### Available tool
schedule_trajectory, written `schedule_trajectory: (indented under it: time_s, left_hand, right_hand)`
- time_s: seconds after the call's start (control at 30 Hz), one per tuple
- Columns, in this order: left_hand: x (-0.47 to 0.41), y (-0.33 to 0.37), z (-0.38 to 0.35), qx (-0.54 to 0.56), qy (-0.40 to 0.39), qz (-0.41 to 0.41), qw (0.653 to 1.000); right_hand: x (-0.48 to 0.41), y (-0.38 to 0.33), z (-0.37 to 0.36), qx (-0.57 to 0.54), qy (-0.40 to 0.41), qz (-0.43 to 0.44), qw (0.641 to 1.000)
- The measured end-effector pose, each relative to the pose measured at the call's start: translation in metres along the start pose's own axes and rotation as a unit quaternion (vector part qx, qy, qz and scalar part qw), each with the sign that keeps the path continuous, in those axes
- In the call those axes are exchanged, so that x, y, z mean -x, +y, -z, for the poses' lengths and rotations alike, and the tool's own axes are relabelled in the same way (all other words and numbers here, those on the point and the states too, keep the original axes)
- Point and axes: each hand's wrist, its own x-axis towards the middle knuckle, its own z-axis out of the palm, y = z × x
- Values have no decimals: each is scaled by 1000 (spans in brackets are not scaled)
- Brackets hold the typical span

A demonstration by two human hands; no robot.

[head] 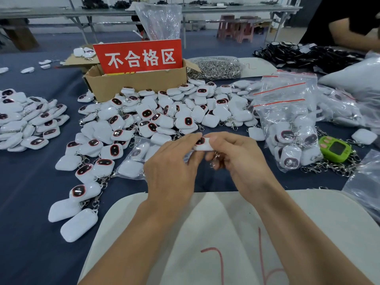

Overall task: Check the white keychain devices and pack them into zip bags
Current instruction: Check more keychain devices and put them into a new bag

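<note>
Both my hands hold one white keychain device [202, 144] with a dark red-rimmed screen above the table's middle. My left hand [174, 167] pinches its left end and my right hand [236, 159] grips its right end, the metal clasp hanging under my right fingers. A big heap of the same devices [164, 114] lies just beyond my hands, and another heap [26, 120] lies at the far left. A zip bag with devices inside [133, 159] lies flat by my left hand. Filled red-striped zip bags [292, 128] stand to the right.
A cardboard box [133, 83] with a red sign [139, 56] stands behind the heap. A pile of metal clasps [216, 67] lies to its right. A green timer [335, 149] sits at the right. Another person's arm [353, 36] is at the top right. A beige sheet [226, 233] lies under my forearms.
</note>
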Motion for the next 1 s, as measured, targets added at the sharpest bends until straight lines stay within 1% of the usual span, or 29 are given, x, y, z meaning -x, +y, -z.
schedule_trajectory:
  time_s: [0.07,0.13,0.27,0.33,0.4,0.47,0.5,0.6,0.67,0.73,0.8,0.9,1.0]
  left_hand:
    - [0,-2,0,-28,-12,4,1000]
    - [0,-4,1,-58,-44,26,997]
    - [0,-10,-2,-42,-98,42,993]
    - [1,-9,-3,-39,-115,45,992]
    - [1,-6,-4,-17,-106,69,992]
    - [0,-5,-2,-7,-99,103,990]
    - [0,-5,-1,-34,-115,106,987]
    - [2,-7,3,-183,-174,64,965]
    - [1,-6,5,-201,-199,62,957]
    - [-1,-8,6,-178,-212,84,957]
    - [-3,-8,5,-137,-201,96,965]
    - [-1,-3,8,-104,-171,88,976]
    - [1,-2,9,-69,-142,73,985]
  right_hand:
    - [0,0,-2,18,19,-8,1000]
    - [1,0,-3,30,48,-15,998]
    - [1,-3,4,33,23,6,999]
    - [2,-4,6,56,25,17,998]
    - [1,-3,3,78,60,22,995]
    - [-2,0,2,76,121,6,990]
    - [-4,1,3,68,150,-9,986]
    - [-9,-1,12,51,204,-39,977]
    - [-9,-1,15,58,215,-52,974]
    - [-9,0,13,63,201,-57,976]
    - [-8,1,10,84,159,-66,981]
    - [-4,2,5,151,75,-65,984]
    - [1,5,-3,201,29,-53,978]
